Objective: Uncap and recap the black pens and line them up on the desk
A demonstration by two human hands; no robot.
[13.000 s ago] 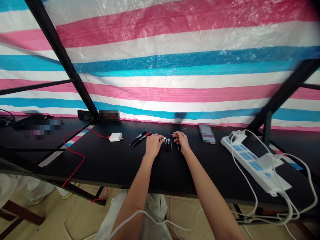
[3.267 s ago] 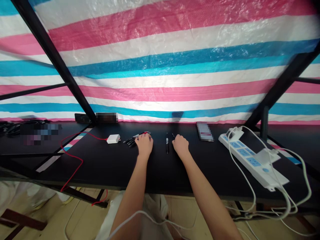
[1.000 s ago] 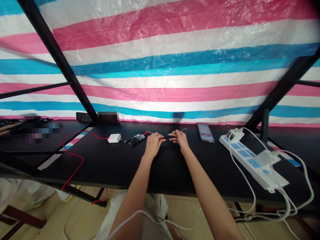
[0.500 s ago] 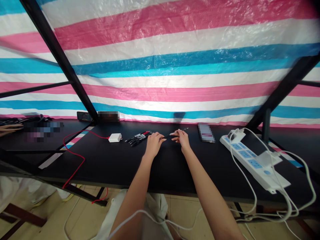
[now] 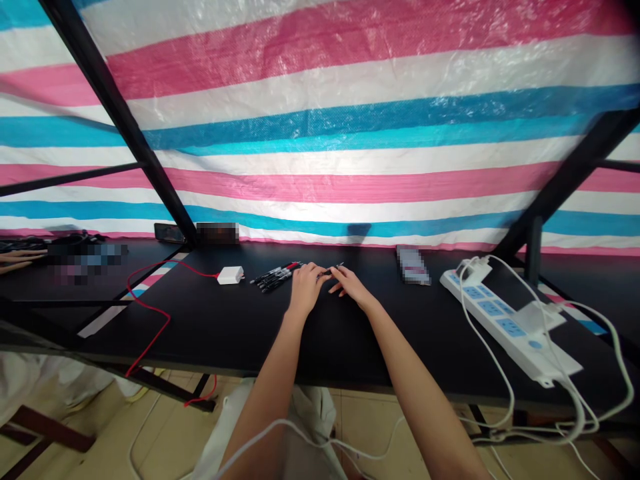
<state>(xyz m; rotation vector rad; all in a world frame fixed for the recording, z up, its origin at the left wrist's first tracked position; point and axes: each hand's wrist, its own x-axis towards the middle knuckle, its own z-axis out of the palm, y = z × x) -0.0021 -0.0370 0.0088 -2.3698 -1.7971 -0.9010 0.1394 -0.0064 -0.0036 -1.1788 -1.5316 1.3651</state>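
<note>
My left hand point(image 5: 304, 291) rests on the black table point(image 5: 260, 327), its fingers closed round one end of a black pen point(image 5: 334, 269) that points to the back right. My right hand point(image 5: 350, 288) lies just beside it, fingers stretched out toward the left hand and close under the pen, holding nothing that I can see. A bunch of several black and red pens point(image 5: 275, 275) lies just left of my left hand.
A white charger point(image 5: 231, 275) with a red wire point(image 5: 150, 313) sits left of the pens. A small blurred pack point(image 5: 413, 265) lies at the back right. A white power strip point(image 5: 505, 323) with white cables occupies the right. Another person's hand point(image 5: 15, 260) shows at the far left edge.
My right hand has let go of the pen, flattened and slid left toward my left hand. The pen has moved left with my left hand, toward the bunch.
</note>
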